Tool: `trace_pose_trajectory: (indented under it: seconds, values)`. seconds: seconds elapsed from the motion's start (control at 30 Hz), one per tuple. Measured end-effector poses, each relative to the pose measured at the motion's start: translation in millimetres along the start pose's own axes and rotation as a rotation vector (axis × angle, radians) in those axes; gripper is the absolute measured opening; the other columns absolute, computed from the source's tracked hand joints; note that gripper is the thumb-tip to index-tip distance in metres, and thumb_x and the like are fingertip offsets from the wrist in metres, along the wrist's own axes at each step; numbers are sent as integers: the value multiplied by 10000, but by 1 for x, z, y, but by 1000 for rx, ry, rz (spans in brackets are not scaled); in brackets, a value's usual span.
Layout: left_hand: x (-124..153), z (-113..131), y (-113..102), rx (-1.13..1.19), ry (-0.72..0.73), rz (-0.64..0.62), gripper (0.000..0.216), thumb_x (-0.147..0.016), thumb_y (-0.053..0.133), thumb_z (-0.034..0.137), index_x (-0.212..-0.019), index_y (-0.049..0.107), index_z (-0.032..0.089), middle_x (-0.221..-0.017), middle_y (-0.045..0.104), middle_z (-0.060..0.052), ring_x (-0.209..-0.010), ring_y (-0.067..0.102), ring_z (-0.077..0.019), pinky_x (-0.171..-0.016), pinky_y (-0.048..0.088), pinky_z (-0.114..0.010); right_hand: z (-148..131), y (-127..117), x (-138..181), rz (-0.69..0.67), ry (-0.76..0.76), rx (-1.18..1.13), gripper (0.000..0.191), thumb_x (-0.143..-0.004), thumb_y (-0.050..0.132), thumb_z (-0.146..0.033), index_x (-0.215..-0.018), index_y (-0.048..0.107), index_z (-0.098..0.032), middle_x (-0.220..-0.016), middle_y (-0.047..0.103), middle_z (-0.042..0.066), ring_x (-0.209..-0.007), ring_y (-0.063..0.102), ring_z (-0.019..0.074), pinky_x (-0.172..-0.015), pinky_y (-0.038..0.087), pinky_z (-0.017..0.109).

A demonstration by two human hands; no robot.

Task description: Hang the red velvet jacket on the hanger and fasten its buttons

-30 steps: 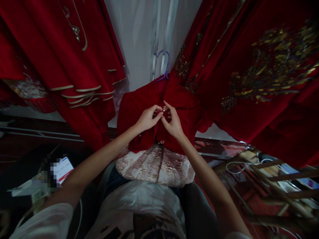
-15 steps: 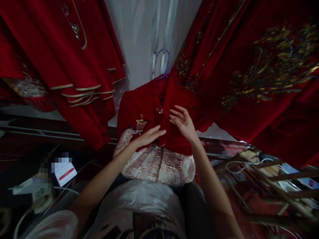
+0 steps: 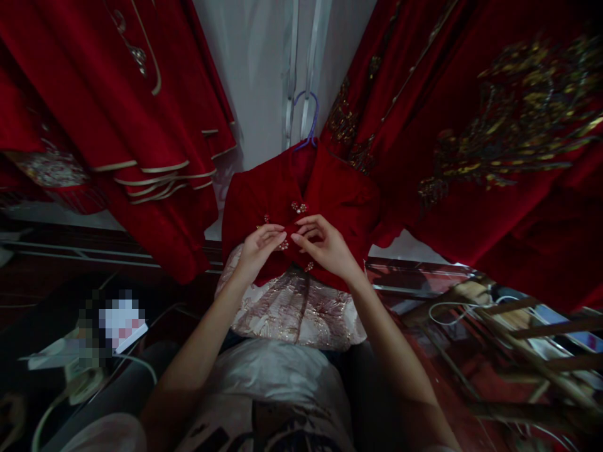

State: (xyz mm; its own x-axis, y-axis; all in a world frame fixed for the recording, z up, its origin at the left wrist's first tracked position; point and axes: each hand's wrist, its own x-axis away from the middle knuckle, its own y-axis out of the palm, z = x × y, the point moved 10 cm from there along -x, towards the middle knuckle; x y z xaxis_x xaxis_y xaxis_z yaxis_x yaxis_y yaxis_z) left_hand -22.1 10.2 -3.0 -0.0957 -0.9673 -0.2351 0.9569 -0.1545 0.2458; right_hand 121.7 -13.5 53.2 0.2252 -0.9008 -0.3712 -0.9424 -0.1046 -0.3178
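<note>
A red jacket [image 3: 346,188] with beaded front fastenings hangs on a purple hanger [image 3: 313,119] in front of me. My left hand [image 3: 261,249] pinches the jacket's front beside a beaded fastening [image 3: 283,245]. Closed on the front from the other side, close to the left fingertips, is my right hand [image 3: 324,243]. One beaded fastening [image 3: 299,207] lies above the hands and another [image 3: 309,267] below. A gold ornament on the chest is mostly hidden by my left hand. Shiny pale pink brocade fabric [image 3: 301,314] shows under the jacket's hem.
Red garments with pale trim [image 3: 155,138] hang on the left. More red clothing with gold embroidery [image 3: 518,125] hangs on the right. A wooden rack [image 3: 518,351] with white cables stands low right. A lit phone [image 3: 129,339] and a power strip [image 3: 80,376] are low left.
Both hands have come together at the jacket's front, the left moving up slightly and the right moving down and left. Their loose fingers have closed on the fabric.
</note>
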Motion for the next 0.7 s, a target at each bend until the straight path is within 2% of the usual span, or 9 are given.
trace_pose_trajectory:
  seconds: [0.1, 0.3, 0.4, 0.47, 0.6, 0.7]
  values:
    - [3, -6, -3, 3, -44, -3, 291, -754, 700, 377, -962, 668, 175, -996, 652, -36, -846, 614, -119, -727, 544, -224, 6, 17, -1, 30, -30, 98, 396, -714, 731, -350, -1017, 524, -201, -904, 589, 21, -720, 575, 110, -591, 517, 230]
    - [5, -17, -12, -51, -49, 39, 249, -704, 726, 324, -880, 643, 167, -908, 631, -13, -783, 594, -108, -682, 545, -222, 18, 34, -1, 6, 3, 150, 350, -712, 708, -271, -983, 493, -216, -819, 556, -11, -695, 573, 112, -620, 524, 240]
    - [2, -17, -16, -124, 17, 43, 226, -723, 700, 299, -887, 629, 161, -888, 626, -21, -759, 592, -107, -654, 523, -209, 19, 37, 1, -21, 18, 159, 330, -716, 707, -262, -976, 509, -220, -805, 566, -18, -668, 574, 108, -616, 521, 242]
    - [-2, -16, -19, -208, 83, 48, 236, -729, 689, 284, -922, 621, 168, -921, 624, -33, -801, 599, -121, -692, 531, -229, 20, 35, -1, 2, 24, 185, 272, -730, 692, -241, -946, 530, -212, -780, 574, -17, -655, 574, 109, -607, 512, 239]
    - [-12, -4, -40, -388, 307, 218, 328, -697, 706, 239, -999, 583, 200, -1080, 546, -52, -980, 575, -147, -849, 540, -294, 24, 20, -16, 169, -26, 197, 148, -773, 647, -227, -898, 572, -198, -798, 617, 8, -705, 598, 123, -640, 515, 240]
    - [-24, -10, -48, -455, 349, 245, 365, -678, 704, 205, -1011, 555, 200, -1090, 520, -52, -969, 570, -140, -874, 538, -318, 31, 14, -33, 253, -64, 172, 120, -786, 625, -211, -899, 590, -192, -844, 652, 20, -747, 621, 125, -705, 526, 252]
